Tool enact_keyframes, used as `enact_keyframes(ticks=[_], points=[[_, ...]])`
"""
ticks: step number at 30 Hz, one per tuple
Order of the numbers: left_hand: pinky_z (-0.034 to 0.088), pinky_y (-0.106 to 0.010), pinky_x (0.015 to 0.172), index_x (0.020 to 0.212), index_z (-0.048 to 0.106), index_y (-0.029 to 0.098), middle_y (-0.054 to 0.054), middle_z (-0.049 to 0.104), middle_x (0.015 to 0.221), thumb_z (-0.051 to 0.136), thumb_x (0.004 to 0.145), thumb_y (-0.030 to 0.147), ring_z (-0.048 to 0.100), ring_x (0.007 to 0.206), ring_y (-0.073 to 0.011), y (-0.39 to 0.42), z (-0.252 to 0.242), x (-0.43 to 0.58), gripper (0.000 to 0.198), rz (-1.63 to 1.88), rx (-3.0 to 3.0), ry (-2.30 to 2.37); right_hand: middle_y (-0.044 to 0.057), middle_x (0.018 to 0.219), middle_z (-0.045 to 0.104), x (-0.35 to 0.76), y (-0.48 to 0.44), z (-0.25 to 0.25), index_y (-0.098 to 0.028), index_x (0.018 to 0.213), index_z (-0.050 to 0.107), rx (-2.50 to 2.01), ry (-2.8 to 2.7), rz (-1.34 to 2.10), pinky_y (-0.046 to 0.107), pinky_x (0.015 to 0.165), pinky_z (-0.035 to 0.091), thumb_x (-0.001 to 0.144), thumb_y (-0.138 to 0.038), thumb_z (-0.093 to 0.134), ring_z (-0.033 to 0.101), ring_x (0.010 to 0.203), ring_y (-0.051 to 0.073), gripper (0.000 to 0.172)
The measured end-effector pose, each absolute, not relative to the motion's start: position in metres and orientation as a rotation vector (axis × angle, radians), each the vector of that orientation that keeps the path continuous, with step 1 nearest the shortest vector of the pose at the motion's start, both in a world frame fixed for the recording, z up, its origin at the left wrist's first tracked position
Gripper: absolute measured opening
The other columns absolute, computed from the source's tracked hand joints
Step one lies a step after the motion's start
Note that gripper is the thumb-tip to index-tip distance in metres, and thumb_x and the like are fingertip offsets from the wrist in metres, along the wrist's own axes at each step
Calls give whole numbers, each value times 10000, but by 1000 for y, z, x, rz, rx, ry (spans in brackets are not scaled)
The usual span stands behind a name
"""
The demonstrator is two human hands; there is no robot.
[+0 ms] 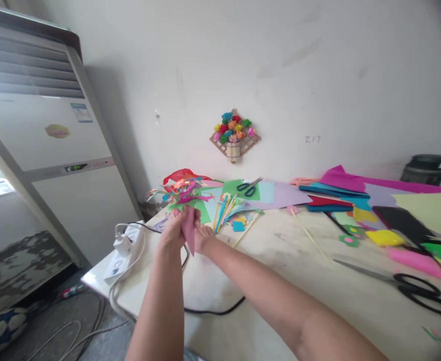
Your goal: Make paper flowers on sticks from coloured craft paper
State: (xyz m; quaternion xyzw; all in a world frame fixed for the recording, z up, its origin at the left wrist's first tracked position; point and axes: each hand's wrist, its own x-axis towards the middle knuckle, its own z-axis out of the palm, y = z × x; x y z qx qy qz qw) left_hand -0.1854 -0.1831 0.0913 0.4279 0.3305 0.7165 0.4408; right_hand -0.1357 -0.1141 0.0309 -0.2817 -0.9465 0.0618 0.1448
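Observation:
My left hand [173, 228] is closed around a mauve-pink paper cone [189, 232], whose pointed end hangs down toward me. On the cone's right side is my right hand [202, 235], with its fingers curled against the paper and partly hidden behind it. Just above the hands spreads a bunch of colourful paper flowers [185, 189]; I cannot make out whether it is inside the cone or behind it. Thin paper strips and sticks [224, 210] lie just right of the hands, beside a small blue paper square [238, 226].
Small scissors [249, 188] rest on green paper at the back; large scissors [401, 286] lie at the right. Coloured sheets [288, 194], a dark phone [403, 223] and a thin stick [310, 235] are on the table. A power strip [121, 255] and cables occupy the left edge.

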Motion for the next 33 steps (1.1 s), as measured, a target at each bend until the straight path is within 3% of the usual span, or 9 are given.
enact_keyframes(ticks=[4, 8, 13, 17, 20, 24, 28, 33], points=[[400, -190, 425, 762, 603, 126, -19, 583, 619, 727, 510, 542, 493, 472, -78, -179, 95, -180, 502, 1807, 1086, 736, 123, 943, 643, -115, -106, 47, -141, 1097, 516, -842, -2629, 86, 337, 741, 460, 808, -218, 444, 610, 882, 235, 307], [384, -179, 409, 722, 586, 138, -3, 552, 610, 716, 496, 578, 469, 455, -62, -168, 102, -162, 512, 1785, 1138, 647, 116, 862, 669, -82, -86, 62, -151, 957, 591, -1020, -2559, 63, 318, 709, 454, 803, -228, 457, 628, 852, 237, 218], [348, -169, 381, 718, 570, 157, 12, 521, 598, 688, 501, 618, 420, 432, -47, -149, 110, -134, 524, 1753, 1176, 515, 119, 937, 659, -34, -50, 70, -181, 935, 623, -1293, -2371, 189, 314, 731, 442, 766, -242, 483, 613, 907, 236, 227], [371, -191, 418, 740, 562, 158, 8, 525, 609, 695, 520, 593, 433, 451, -60, -125, 103, -110, 506, 1657, 1177, 488, 98, 864, 665, 14, -17, 75, -196, 853, 627, -1472, -2004, 484, 299, 656, 447, 728, -350, 523, 620, 854, 250, 224], [391, -209, 468, 780, 560, 156, -5, 547, 649, 715, 544, 537, 458, 490, -71, -100, 89, -90, 475, 1578, 1137, 490, 63, 655, 626, 55, 0, 75, -169, 735, 584, -1370, -1694, 713, 252, 533, 429, 690, -335, 565, 614, 675, 201, 173], [385, -214, 491, 738, 545, 150, -11, 551, 671, 755, 538, 439, 464, 517, -76, -68, 66, -61, 409, 1495, 1085, 494, -50, 432, 461, 113, 2, 76, -175, 640, 488, -940, -1344, 1134, 213, 344, 337, 621, -343, 641, 425, 359, 95, 229], [370, -204, 498, 677, 534, 144, -7, 535, 671, 738, 587, 369, 462, 529, -70, -48, 49, -37, 317, 1440, 1042, 466, -45, 428, 490, 168, -5, 83, -159, 626, 496, -748, -1325, 1334, 206, 298, 282, 584, -355, 690, 378, 306, 71, 279], [354, -201, 497, 664, 557, 135, -6, 526, 687, 726, 603, 352, 446, 527, -61, -39, 34, -21, 282, 1404, 1039, 483, 4, 534, 587, 220, -12, 91, -122, 654, 558, -705, -1484, 1415, 210, 328, 302, 617, -367, 681, 374, 305, 46, 276]])
